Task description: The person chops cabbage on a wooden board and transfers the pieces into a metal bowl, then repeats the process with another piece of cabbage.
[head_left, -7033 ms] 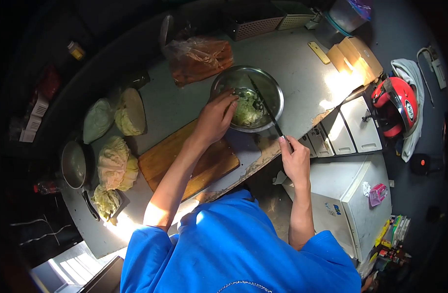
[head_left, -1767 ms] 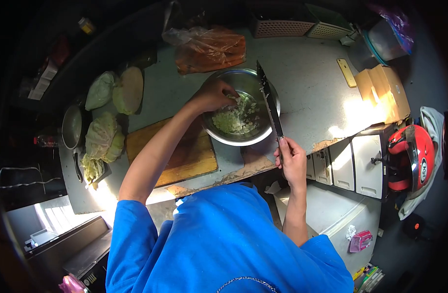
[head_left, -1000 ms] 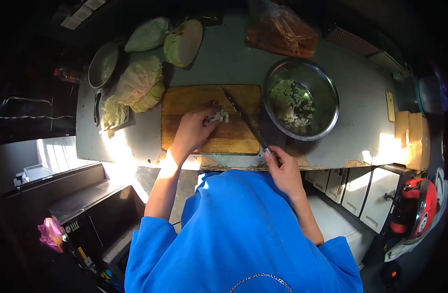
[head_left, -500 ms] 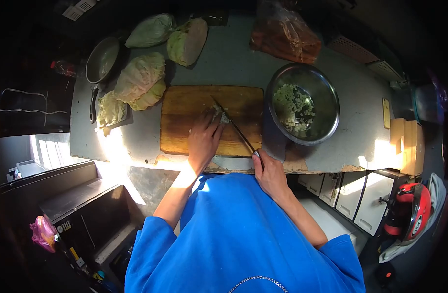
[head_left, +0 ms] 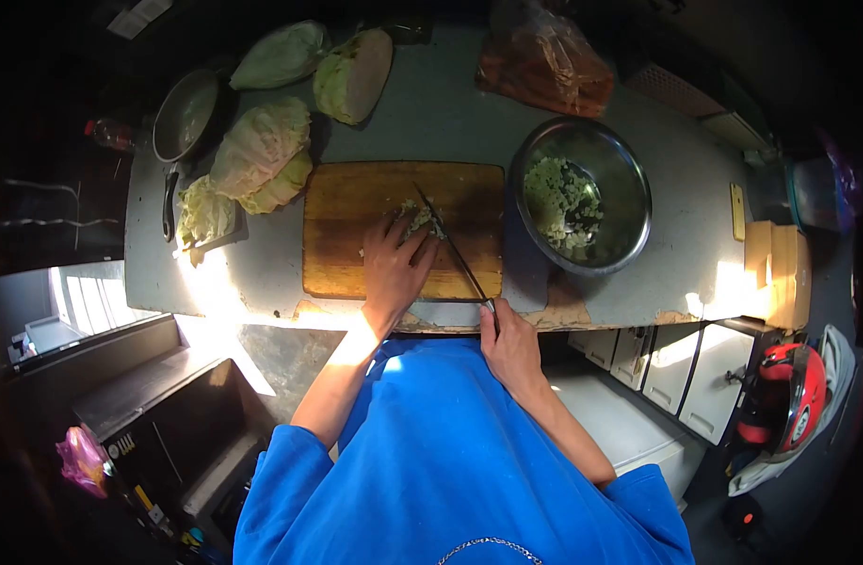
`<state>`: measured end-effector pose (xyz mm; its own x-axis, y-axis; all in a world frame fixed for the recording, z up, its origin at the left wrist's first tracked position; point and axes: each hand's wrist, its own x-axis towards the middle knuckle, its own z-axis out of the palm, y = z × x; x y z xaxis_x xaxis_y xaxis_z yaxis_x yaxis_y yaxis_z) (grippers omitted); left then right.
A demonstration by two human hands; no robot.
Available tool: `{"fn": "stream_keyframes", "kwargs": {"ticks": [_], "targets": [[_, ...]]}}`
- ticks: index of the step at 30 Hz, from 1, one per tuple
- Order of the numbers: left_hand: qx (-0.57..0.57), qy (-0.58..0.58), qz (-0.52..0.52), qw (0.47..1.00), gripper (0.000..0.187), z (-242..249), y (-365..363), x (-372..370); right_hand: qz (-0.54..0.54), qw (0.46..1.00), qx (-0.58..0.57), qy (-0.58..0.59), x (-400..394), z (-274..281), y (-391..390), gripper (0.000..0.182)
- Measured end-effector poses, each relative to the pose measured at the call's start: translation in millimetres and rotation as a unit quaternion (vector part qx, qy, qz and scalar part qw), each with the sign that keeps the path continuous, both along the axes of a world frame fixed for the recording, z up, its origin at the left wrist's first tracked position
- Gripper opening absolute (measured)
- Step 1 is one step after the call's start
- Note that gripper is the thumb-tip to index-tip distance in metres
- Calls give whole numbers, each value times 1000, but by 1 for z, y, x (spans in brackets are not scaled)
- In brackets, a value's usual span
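Observation:
A wooden cutting board (head_left: 342, 268) lies on the table in front of me. Finely chopped cabbage (head_left: 420, 218) sits in a small pile on it. My left hand (head_left: 395, 268) rests over the near side of this pile, palm down, its fingers spread and the tips touching the bits. In my right hand (head_left: 511, 350), at the table's front edge, is the handle of a kitchen knife (head_left: 463, 264). Its long blade slants away to the left across the board, along the pile's right side. Right of the board stands a steel bowl (head_left: 629, 235) with chopped cabbage (head_left: 561, 202) inside.
Left of the board lie a large cabbage piece (head_left: 262, 146), loose leaves (head_left: 205, 212) and a frying pan (head_left: 185, 115). Behind are a cut cabbage (head_left: 354, 77), a wrapped cabbage (head_left: 281, 55) and a bag of carrots (head_left: 544, 71). A cardboard box (head_left: 775, 273) stands at the right.
The knife has turned slightly, its tip now further right on the board and its handle nearer me. My left fingers are spread wider over the cabbage. The whole view has shifted a little.

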<state>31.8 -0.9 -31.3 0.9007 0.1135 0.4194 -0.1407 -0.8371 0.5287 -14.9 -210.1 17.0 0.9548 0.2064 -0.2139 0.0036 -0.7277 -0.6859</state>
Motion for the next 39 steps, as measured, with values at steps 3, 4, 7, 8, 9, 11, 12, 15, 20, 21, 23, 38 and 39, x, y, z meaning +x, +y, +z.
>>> {"fn": "stream_keyframes", "kwargs": {"ticks": [3,4,7,8,9,11,12,15,20,21,23,38,39], "targets": [[13,15,1,1000,25,5,-1,5,-31,996,45,68,4,6,-2,26],[13,21,3,1000,24,3,-1,6,-36,996,45,67,4,9,-2,26],[10,30,1,1000,20,0,0,8,-54,993,67,79,0,17,0,27],[8,30,1,1000,18,0,1,7,-70,993,58,69,0,20,3,26],[7,32,-2,999,18,0,1,7,-86,993,51,58,-1,22,5,26],[-1,26,2,1000,15,1,1,7,-83,995,44,38,-2,17,9,26],[-1,26,-2,1000,15,1,1,8,-78,996,39,17,-2,13,11,26],[-10,29,0,1000,15,1,2,6,-53,999,-7,-7,-9,3,15,27],[-5,50,-6,999,18,1,6,10,-80,995,39,53,-2,8,10,26],[-5,48,-9,999,18,1,8,11,-97,988,70,98,-2,11,8,25],[-47,53,-20,997,21,3,13,10,-104,987,77,96,-5,17,8,25],[-72,25,-65,995,18,-4,30,3,-94,994,45,17,-24,0,20,23],[-72,26,-65,995,18,-5,30,2,-99,991,66,54,-26,5,20,23]]}}
